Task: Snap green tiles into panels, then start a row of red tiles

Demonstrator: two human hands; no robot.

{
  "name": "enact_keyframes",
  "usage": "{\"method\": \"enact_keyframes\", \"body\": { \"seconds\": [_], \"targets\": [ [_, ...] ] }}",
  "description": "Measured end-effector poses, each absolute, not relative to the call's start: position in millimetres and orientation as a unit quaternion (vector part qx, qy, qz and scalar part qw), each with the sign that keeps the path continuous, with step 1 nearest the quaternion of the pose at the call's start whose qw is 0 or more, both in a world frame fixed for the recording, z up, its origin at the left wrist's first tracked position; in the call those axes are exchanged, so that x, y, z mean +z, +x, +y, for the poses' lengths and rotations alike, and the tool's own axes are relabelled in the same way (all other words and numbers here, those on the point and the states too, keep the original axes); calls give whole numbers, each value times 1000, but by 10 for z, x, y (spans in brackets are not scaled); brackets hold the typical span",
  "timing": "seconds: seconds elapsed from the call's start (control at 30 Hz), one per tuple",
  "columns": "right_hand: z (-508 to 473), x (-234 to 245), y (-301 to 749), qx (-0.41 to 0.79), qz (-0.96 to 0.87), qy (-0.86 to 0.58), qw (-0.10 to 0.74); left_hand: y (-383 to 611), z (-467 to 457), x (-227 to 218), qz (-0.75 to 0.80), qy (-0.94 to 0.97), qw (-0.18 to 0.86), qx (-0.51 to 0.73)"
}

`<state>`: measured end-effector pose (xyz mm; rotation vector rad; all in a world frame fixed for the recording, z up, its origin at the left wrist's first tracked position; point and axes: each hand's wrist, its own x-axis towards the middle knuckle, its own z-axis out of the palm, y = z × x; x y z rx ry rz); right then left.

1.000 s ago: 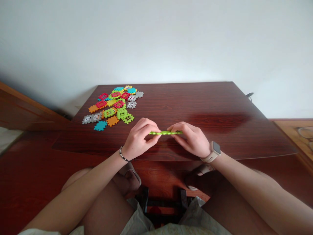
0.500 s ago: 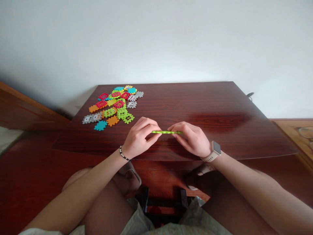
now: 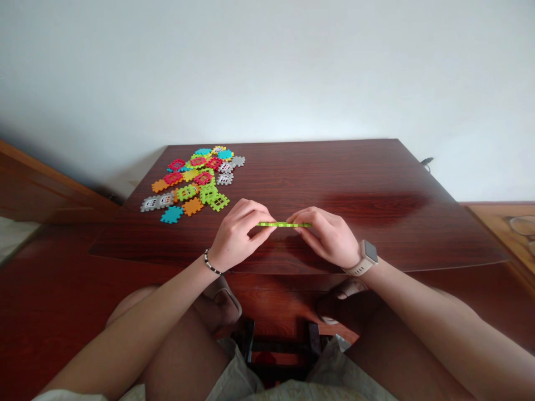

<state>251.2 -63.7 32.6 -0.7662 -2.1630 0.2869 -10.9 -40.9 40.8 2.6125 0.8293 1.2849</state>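
Both hands are closed in a pinch on the same thing: the left hand [image 3: 240,231] grips one end of a lime-green notched strip [image 3: 286,224] between thumb and fingers, and the right hand [image 3: 328,236] grips the other end in the same way. It lies level between them, over the near part of the table [image 3: 334,178], seen edge-on, so I cannot tell whether it is one plate or two joined. A black-and-white beaded bracelet [image 3: 212,263] circles the left wrist, and a pale-strapped watch [image 3: 368,253] the right. Beyond the left hand, toward the table's left side, spreads a loose group of toothed plates. Nearest are a blue plate [image 3: 171,214] and, just beside it, an orange plate [image 3: 193,206]; close behind come a gray plate with a white window [image 3: 166,200] and a green window plate [image 3: 219,202]. Farther back sit a yellow plate [image 3: 190,175] and a red frame plate [image 3: 204,178], then a plain gray plate [image 3: 238,161] at the group's right edge. Past the table's far edge rises a pale wall [image 3: 292,72]
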Motion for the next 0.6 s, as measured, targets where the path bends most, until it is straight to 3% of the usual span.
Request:
{"method": "enact_keyframes", "body": {
  "seconds": [0.33, 0.6],
  "targets": [
    [-665, 364, 2520, 124, -820, -340, 443, -187, -295, 359, 297, 831, 183, 433],
    [-674, 363, 2513, 142, -807, -360, 446, -184, -305, 329, 299, 820, 223, 433]
  ]
}}
